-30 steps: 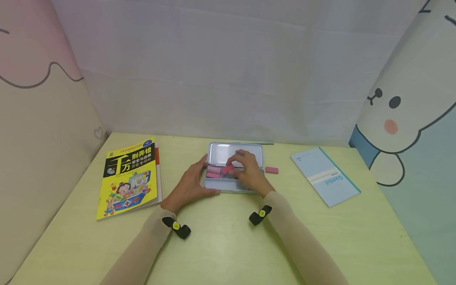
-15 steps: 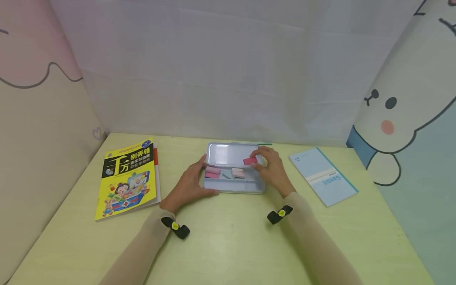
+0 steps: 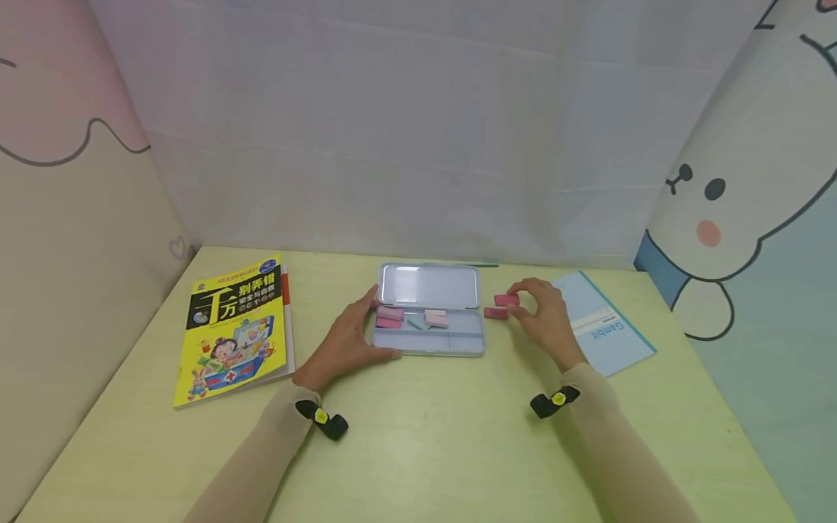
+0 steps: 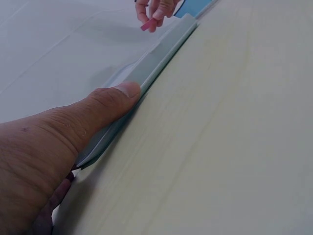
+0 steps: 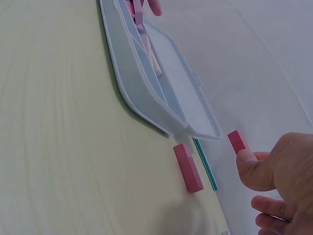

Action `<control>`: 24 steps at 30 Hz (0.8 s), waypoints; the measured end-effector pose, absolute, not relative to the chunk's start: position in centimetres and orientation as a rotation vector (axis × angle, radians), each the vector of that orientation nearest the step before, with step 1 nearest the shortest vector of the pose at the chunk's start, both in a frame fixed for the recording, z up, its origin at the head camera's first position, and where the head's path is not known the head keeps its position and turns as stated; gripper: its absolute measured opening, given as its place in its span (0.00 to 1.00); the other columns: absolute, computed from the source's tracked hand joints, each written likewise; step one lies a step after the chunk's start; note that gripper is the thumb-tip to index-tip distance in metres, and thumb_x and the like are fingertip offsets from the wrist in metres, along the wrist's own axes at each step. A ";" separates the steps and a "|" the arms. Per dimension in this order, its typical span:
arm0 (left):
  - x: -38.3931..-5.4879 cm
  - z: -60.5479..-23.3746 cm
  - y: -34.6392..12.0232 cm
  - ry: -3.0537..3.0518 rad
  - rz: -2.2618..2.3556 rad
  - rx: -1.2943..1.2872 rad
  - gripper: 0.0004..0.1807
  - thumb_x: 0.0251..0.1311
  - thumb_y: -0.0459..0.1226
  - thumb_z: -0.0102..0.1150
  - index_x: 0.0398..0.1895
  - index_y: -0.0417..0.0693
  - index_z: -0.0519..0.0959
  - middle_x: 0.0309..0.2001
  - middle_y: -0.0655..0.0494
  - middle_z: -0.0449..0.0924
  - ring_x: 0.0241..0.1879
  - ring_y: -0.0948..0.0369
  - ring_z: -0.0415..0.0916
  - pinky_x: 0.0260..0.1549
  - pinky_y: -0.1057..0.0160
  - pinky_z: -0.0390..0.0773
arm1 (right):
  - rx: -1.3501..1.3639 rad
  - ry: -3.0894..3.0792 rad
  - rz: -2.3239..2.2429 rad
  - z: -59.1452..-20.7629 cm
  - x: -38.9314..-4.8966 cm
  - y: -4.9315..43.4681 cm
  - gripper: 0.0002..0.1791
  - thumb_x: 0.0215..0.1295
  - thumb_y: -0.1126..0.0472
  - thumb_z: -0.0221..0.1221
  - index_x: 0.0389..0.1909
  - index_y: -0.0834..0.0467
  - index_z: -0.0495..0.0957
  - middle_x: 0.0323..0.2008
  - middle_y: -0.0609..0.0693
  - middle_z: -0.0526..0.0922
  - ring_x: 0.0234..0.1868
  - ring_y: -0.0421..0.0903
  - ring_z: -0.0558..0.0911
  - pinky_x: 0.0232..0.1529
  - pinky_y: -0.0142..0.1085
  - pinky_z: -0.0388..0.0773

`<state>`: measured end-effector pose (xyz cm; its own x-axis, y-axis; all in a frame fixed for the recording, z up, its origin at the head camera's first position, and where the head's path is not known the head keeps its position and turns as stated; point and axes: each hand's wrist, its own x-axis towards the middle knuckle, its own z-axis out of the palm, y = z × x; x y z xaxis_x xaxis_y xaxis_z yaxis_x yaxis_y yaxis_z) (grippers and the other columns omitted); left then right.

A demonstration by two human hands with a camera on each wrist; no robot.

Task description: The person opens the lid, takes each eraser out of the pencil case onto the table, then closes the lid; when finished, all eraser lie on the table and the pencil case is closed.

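A pale blue pencil case [image 3: 412, 339] lies with its lid [image 3: 428, 285] swung back. My left hand [image 3: 343, 341] holds its left end, the thumb [image 4: 110, 103] along the front edge. Inside are pink erasers [image 3: 389, 317] at the left, a paler pair [image 3: 436, 319] further right, and a small greyish piece between them. Right of the case, my right hand [image 3: 546, 319] pinches a dark pink eraser [image 5: 237, 141] between thumb and fingers. In the right wrist view this eraser is raised off the table. A matching eraser [image 5: 188, 169] lies on the table beside the case.
A yellow book [image 3: 238, 338] lies at the left on top of another. A light blue notebook [image 3: 608, 327] sits at the right, partly behind my right hand. Behind the case a thin green strip [image 3: 485, 265] lies near the table's back edge, by a white sheet [image 3: 392, 145].
My right hand has lifted the dark pink eraser out of the case and carried it right, over to the eraser on the table. My left hand has stayed on the case.
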<state>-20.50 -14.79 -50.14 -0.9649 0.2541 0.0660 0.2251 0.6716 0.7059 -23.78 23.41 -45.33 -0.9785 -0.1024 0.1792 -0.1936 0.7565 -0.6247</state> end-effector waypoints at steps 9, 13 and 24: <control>-20.4 -50.2 -15.1 2.831 1.192 0.390 0.75 0.45 0.59 0.86 0.90 0.55 0.45 0.78 0.49 0.71 0.81 0.44 0.64 0.78 0.34 0.67 | 0.259 -2.848 0.924 -46.0 -23.5 26.1 0.11 0.73 0.63 0.66 0.52 0.63 0.82 0.66 0.70 0.80 0.74 0.71 0.69 0.79 0.68 0.55; -20.3 -50.3 -15.0 2.825 1.193 0.385 0.75 0.45 0.59 0.85 0.90 0.56 0.44 0.78 0.50 0.70 0.81 0.44 0.63 0.79 0.34 0.66 | 0.190 -2.909 0.908 -46.4 -23.3 26.9 0.12 0.75 0.59 0.66 0.52 0.62 0.83 0.70 0.72 0.76 0.75 0.75 0.66 0.77 0.71 0.54; -20.5 -50.3 -14.8 2.823 1.211 0.387 0.75 0.45 0.59 0.85 0.90 0.59 0.44 0.77 0.52 0.71 0.81 0.45 0.64 0.78 0.34 0.67 | 0.102 -3.026 0.740 -46.6 -23.3 27.0 0.13 0.75 0.56 0.63 0.54 0.58 0.83 0.74 0.75 0.70 0.76 0.81 0.59 0.68 0.79 0.58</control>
<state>-20.49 -14.77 -50.25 -0.9677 0.2457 0.0560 0.2099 0.6628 0.7188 -23.26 27.02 -46.60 -0.9976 -0.0574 0.0394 -0.0691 0.8851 -0.4603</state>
